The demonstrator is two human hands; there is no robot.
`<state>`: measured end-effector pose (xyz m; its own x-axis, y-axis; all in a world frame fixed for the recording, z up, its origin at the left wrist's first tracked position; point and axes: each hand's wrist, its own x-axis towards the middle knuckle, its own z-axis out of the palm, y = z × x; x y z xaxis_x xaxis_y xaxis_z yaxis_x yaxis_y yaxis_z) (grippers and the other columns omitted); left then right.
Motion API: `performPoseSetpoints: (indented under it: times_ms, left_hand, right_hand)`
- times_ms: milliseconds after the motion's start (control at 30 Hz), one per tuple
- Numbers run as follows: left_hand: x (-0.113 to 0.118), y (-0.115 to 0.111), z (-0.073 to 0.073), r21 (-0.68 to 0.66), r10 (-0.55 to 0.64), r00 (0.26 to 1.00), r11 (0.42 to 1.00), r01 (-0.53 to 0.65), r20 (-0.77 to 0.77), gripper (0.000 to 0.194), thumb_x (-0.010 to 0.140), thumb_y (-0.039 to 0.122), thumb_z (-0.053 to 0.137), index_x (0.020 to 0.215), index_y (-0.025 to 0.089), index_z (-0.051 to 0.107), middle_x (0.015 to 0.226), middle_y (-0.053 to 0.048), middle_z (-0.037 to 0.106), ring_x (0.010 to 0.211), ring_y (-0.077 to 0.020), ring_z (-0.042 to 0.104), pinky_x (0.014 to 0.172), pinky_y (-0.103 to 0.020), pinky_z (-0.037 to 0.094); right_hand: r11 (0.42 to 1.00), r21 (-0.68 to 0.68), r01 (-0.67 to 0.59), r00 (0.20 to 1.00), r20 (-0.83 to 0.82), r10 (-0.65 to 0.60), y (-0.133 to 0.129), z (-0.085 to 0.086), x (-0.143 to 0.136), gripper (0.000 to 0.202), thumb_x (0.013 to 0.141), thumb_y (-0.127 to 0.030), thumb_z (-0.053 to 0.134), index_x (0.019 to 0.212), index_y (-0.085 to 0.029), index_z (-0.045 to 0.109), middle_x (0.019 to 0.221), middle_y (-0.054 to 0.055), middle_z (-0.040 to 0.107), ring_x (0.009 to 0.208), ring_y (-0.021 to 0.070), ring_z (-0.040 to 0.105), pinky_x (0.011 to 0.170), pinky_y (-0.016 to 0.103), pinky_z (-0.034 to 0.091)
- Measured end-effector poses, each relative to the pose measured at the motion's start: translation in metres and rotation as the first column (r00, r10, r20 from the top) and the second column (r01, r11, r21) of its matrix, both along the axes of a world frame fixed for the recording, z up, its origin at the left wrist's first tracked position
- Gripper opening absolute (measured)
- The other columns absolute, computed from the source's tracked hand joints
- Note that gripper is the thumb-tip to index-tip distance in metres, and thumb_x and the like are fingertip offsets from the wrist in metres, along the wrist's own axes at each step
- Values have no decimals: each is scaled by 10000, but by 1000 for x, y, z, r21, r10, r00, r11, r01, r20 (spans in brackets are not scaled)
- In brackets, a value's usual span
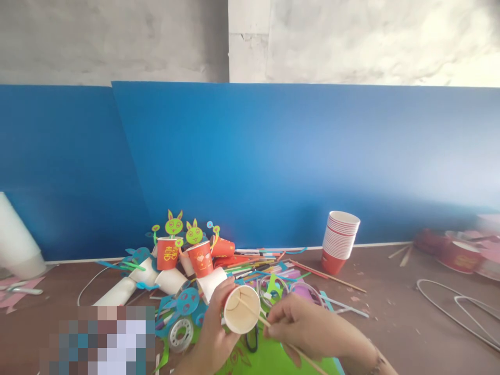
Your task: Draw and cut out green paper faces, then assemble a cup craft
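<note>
My left hand (221, 325) is wrapped round a paper cup (244, 325), tilted so that its pale inside faces me. My right hand (300, 325) pinches a thin wooden stick (255, 312), whose far end reaches into the cup's mouth. The stick's near end runs down past my palm. Beneath both hands lies a sheet of green paper (269, 359) with a red drawing partly covered by my left hand. The dark loop of a scissors handle (252, 339) shows under the cup. Left of my left hand is a tape roll (180, 335).
Red cups with green rabbit faces (168, 252) stand on white cups at the back left. Straws and pens (253, 263) lie heaped behind my hands. Against the blue panel (250, 156) rises a stack of paper cups (339, 239). A cable (449, 307) curls at right.
</note>
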<state>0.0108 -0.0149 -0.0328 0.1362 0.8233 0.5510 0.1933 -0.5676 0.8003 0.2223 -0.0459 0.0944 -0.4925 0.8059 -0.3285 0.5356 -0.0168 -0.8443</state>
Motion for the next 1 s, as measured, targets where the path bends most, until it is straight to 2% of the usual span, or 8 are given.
performPoseSetpoints:
  times_ms: [267, 400, 500, 633, 733, 833, 900, 1000]
  left_hand:
    - [-2, 0, 1, 124, -10, 998, 992, 18, -68, 531, 697, 189, 715, 1197, 272, 553, 1315, -130, 513, 1261, -354, 413, 1021, -517, 346]
    - [-1, 1, 2, 66, 2, 999, 998, 2, -54, 514, 700, 215, 716, 1186, 263, 555, 1292, -124, 527, 1240, -338, 435, 1027, -491, 346]
    - [0, 2, 3, -13, 46, 999, 999, -46, 12, 519, 711, 231, 705, 1201, 246, 532, 1267, -120, 538, 1207, -318, 465, 1024, -464, 351]
    - [1, 1, 7, -110, 105, 988, 990, -92, 115, 538, 680, 257, 734, 1181, 231, 541, 1197, -117, 574, 1152, -314, 503, 995, -435, 380]
    - [2, -1, 9, -151, 108, 981, 985, -83, 163, 551, 659, 260, 752, 1168, 239, 543, 1177, -105, 582, 1120, -310, 524, 962, -413, 409]
    - [2, -2, 11, -139, 91, 982, 988, -68, 167, 560, 660, 250, 752, 1175, 241, 532, 1175, -101, 580, 1107, -306, 530, 944, -405, 419]
    - [3, -2, 11, -138, 90, 982, 988, -67, 164, 556, 660, 246, 751, 1173, 237, 534, 1171, -103, 583, 1109, -310, 526, 948, -409, 414]
    - [3, -3, 11, -125, 83, 987, 990, -66, 135, 551, 679, 239, 734, 1186, 240, 519, 1181, -105, 579, 1115, -308, 522, 956, -415, 407]
  right_hand:
    - [982, -11, 190, 973, 136, -187, 18, -39, -21, 249, 757, -271, 495, 533, -187, 562, 330, -50, 491, 222, 59, 342, 260, 163, 266]
    - [945, 64, 322, 938, 116, -327, 24, -51, -19, 137, 706, -243, 567, 828, -194, 528, 357, -74, 529, 283, 91, 419, 291, 164, 276]
    - [944, 48, 326, 938, -140, -317, 22, -44, -16, 294, 659, -151, 543, 930, -212, 446, 401, -105, 548, 336, 71, 393, 340, 147, 268]
    - [973, -186, 136, 875, -438, -206, 18, -20, -13, 144, 671, -186, 484, 806, -175, 530, 415, -92, 527, 296, 37, 315, 323, 155, 196]
    - [962, -265, 61, 809, -551, -203, 15, -10, -11, 228, 707, -272, 460, 793, -128, 615, 598, 24, 665, 386, 79, 544, 328, 167, 227]
    - [982, -189, 28, 814, -565, -132, 13, -10, -13, 291, 700, -288, 566, 948, -142, 606, 861, 94, 715, 624, 160, 674, 394, 176, 314]
    - [993, -32, 112, 870, -480, -114, 11, -11, -17, 270, 748, -318, 595, 971, -167, 583, 849, 66, 699, 651, 155, 649, 458, 199, 366]
    - [892, 337, 300, 934, -293, -204, 7, -14, -25, 261, 898, -383, 430, 822, -180, 575, 686, 6, 589, 616, 131, 539, 552, 238, 389]
